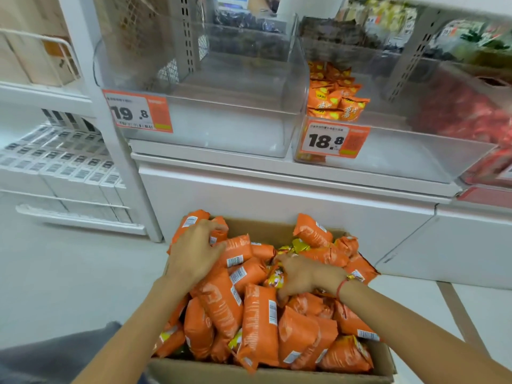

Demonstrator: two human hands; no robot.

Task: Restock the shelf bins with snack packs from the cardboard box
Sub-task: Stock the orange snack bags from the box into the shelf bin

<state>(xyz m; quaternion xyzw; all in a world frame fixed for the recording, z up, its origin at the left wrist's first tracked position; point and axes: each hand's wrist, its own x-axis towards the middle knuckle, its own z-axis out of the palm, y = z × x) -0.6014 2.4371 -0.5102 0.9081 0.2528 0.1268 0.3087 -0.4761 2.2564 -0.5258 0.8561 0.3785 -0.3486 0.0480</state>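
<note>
Cardboard box (177,368) at bottom centre, near wall cut off by the lower frame edge; heaped above its rim with orange snack packs (259,325), most lying barcode side up, a few yellow-printed fronts showing between them.

Left hand (194,253) at the box's far left corner, fingers curled down over several packs, gripping them; fingertips partly buried in the heap.

Right hand (303,275) near the middle of the heap, fingers bent round a yellow-fronted pack (275,277); thumb hidden. Red cord (341,288) on that wrist.

Dark fabric (55,353) at lower left corner, unidentifiable.

Beyond the box, on the white shelf (277,173): left clear bin (221,120), price tag (137,111) reading 19.8. Right clear bin (388,151), tag (332,139) reading 18.8, holds orange packs (336,92) at its back left corner. Red goods (465,117) at right edge, blurred. Upper bins indistinct.
</note>
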